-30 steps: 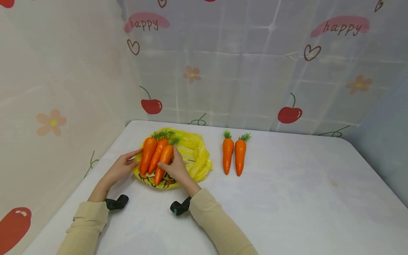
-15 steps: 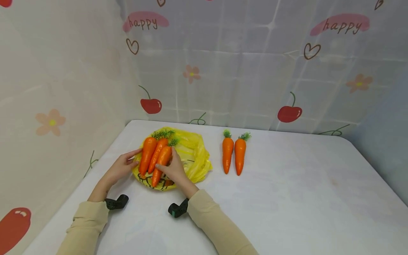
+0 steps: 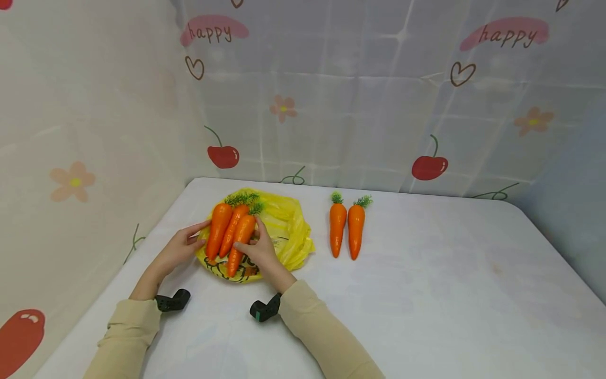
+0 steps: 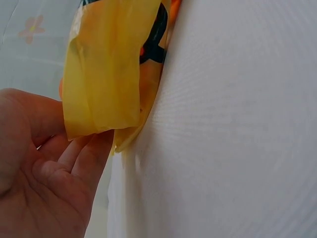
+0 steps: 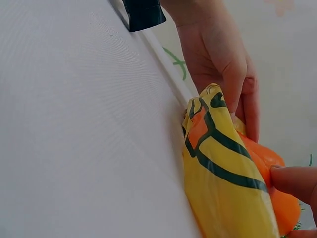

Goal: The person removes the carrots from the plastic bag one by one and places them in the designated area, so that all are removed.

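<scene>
Three orange carrots with green tops lie side by side on a yellow printed plastic bag. My right hand holds the rightmost carrot, thumb on its near side and fingers along its right flank. The middle carrot and left carrot lean close against each other. At the bag's left edge, my left hand grips the plastic; the left wrist view shows a fold of the bag over its fingers, hiding their tips. In the right wrist view, the right thumb presses on orange carrot surface.
Two more carrots, one and another, lie to the right of the bag on the white table. A printed curtain stands behind the table. Each wrist carries a black camera, such as the left one.
My right hand has shifted slightly left with its carrot, bringing it closer beside the other two on the bag. The left hand stays at the bag's edge.
</scene>
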A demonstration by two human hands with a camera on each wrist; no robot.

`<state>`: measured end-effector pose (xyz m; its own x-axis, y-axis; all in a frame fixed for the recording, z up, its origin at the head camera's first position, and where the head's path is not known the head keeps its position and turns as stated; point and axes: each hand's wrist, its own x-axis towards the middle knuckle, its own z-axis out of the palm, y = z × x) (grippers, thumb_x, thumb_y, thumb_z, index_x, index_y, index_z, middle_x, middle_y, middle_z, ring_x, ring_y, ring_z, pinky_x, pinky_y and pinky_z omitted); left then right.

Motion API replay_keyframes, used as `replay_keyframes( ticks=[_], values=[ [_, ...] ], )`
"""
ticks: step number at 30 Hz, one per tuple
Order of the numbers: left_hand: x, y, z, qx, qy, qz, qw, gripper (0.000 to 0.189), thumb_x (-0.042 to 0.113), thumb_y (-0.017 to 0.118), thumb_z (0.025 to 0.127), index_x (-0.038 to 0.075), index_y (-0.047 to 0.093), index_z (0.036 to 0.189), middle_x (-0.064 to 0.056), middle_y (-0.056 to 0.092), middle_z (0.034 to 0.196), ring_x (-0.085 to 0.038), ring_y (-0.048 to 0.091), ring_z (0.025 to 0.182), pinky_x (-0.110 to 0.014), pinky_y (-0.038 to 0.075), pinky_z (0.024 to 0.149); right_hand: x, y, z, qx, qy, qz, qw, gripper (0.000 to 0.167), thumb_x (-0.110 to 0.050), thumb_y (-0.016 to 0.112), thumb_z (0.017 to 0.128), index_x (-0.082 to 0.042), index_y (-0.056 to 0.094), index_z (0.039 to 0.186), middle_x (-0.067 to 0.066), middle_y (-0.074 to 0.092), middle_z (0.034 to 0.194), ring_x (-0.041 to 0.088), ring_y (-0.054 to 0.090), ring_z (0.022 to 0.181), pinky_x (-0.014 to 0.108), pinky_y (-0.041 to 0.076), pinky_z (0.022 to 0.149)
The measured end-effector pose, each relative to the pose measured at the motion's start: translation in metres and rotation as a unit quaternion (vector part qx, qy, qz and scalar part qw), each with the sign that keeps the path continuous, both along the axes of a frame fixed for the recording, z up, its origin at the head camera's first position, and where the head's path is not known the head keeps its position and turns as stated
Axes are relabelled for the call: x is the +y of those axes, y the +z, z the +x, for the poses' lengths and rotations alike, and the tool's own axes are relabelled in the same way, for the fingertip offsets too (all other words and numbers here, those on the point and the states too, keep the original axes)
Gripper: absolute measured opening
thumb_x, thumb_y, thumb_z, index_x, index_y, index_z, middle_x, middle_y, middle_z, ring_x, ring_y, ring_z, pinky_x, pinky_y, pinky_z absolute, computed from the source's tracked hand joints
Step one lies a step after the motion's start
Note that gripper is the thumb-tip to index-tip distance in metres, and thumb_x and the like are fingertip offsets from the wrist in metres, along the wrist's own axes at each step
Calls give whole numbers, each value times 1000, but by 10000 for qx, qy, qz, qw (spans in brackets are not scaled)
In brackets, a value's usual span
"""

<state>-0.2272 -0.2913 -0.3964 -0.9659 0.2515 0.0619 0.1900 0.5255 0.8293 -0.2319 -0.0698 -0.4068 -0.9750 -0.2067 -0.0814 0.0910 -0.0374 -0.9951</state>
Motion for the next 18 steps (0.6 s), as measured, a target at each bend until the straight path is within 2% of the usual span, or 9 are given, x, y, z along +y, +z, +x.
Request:
replay_keyframes(
  ticks=[5,13,18],
  values=[
    [0,1,0,62,-31,9,10000,51,-3,49,93,-8,31,141,-32,27,142,-45,37,124,-46,37,96,-1,1,-1,-7,1,-251,9997,89,-3,72,80,-17,19,150,10,50,106,19,54,92,32,49,83],
    [-3,0,4,4,77,-101,9999,50,0,49,94,-8,32,141,-32,28,142,-45,35,125,-47,36,96,-2,-2,-1,-175,39,-472,9987,86,2,69,81,-16,22,150,11,53,105,21,59,92,34,50,84],
    [-1,-2,0,31,69,-101,9999,50,1,49,95,-7,33,141,-32,29,142,-45,33,127,-49,34,98,-2,-1,1,-35,-42,-270,9996,84,2,68,82,-17,22,150,10,51,102,18,55,87,30,51,79]
  ],
)
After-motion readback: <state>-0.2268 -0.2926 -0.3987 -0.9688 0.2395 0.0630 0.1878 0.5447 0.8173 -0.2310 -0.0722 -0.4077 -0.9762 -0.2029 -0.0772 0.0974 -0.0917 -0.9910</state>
